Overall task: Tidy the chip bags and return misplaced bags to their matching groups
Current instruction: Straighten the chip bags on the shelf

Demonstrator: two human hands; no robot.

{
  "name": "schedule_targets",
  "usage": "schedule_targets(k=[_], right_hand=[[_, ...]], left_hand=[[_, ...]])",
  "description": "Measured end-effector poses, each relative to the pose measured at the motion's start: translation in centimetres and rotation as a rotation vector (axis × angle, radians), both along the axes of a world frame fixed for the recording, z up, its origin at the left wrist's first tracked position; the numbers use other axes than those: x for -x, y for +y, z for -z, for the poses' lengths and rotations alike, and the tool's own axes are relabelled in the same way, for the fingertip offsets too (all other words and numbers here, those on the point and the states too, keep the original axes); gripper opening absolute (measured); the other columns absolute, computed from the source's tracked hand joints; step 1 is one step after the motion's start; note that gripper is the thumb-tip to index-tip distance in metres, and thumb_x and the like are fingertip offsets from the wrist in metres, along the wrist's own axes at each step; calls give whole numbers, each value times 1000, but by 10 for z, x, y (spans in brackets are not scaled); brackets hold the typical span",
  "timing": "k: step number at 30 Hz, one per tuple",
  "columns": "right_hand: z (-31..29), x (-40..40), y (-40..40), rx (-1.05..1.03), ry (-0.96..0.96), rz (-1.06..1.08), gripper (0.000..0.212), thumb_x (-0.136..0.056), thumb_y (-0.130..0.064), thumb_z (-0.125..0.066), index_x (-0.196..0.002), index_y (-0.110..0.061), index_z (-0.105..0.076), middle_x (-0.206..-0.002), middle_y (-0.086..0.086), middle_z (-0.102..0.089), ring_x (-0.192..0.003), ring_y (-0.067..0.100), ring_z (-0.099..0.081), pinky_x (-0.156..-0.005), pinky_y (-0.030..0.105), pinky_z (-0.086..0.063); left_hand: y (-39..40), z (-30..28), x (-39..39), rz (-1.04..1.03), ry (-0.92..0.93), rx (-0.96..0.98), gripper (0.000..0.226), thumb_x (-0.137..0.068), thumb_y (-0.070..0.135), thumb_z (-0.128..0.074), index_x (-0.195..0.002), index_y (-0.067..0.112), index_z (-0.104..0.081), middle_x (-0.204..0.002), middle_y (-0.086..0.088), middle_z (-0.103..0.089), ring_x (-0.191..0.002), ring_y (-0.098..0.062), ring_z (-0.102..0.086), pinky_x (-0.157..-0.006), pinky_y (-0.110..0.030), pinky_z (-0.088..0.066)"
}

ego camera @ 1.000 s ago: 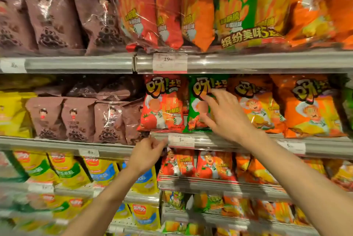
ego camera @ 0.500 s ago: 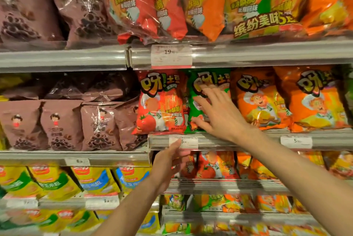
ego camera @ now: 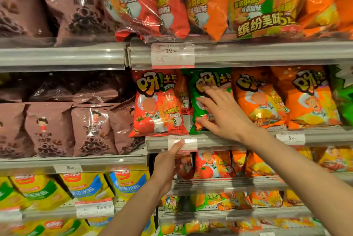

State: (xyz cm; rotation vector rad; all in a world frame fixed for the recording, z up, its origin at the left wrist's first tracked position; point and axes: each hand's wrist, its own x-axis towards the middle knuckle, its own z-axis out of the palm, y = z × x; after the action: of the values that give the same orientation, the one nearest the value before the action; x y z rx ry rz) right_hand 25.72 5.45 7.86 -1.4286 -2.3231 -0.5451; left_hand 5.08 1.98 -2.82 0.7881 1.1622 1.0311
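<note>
A green chip bag stands on the middle shelf between a red tomato bag and orange bags. My right hand lies spread flat on the green bag's front, fingers straight, thumb low near the bag's bottom edge. My left hand is below, by the shelf rail. Its thumb touches the price tag there, and its fingers curl loosely in front of small red bags on the shelf below.
Brown chocolate-ring bags fill the shelf to the left. Large multipacks hang over the top rail. Yellow corn-snack bags sit lower left. Another green bag shows at the far right edge.
My left hand has moved up and right along the shelf rail to the price tag. My right hand has stayed spread on the green bag. The view has moved closer.
</note>
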Motion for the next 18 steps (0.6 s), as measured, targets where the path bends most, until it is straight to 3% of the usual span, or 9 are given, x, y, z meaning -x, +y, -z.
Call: schedule_targets(k=[7,10,14,18], right_hand=[[-24,32,1,-69,188,-68,57,-96,-54,-52,-137,-15,-58,-134,13,-58,-127,30,-53,-102,45,-47],[-32,57,7,132,283,-88,62,-98,-55,-55,-149,-23,-44,-143,10,-50,-120,26,-60,-98,40,-51],[-30,79,23,441,347,-52,77,-98,-57,-54,-160,-37,-14,-158,15,-36,-133,33,-53,-108,44,-47],[-20,84,30,583,503,-136,74,-101,-44,-57,-161,-38,-13,-158,14,-39,-142,31,-43,-115,45,-40]], left_hand=[[-3,-3,2,23,1,-24,46,-83,51,-77,-96,7,-82,-104,-22,-77,-69,-17,-60,-68,-31,-45],[-4,-5,3,28,3,-32,47,-83,51,-76,-97,7,-82,-104,-21,-77,-65,-14,-61,-66,-29,-46],[-5,-5,2,30,16,-43,49,-83,53,-76,-96,6,-82,-107,-23,-75,-62,-12,-61,-65,-28,-46],[-5,-5,2,37,23,-53,49,-83,55,-75,-91,8,-84,-107,-24,-74,-63,-12,-61,-66,-28,-45]])
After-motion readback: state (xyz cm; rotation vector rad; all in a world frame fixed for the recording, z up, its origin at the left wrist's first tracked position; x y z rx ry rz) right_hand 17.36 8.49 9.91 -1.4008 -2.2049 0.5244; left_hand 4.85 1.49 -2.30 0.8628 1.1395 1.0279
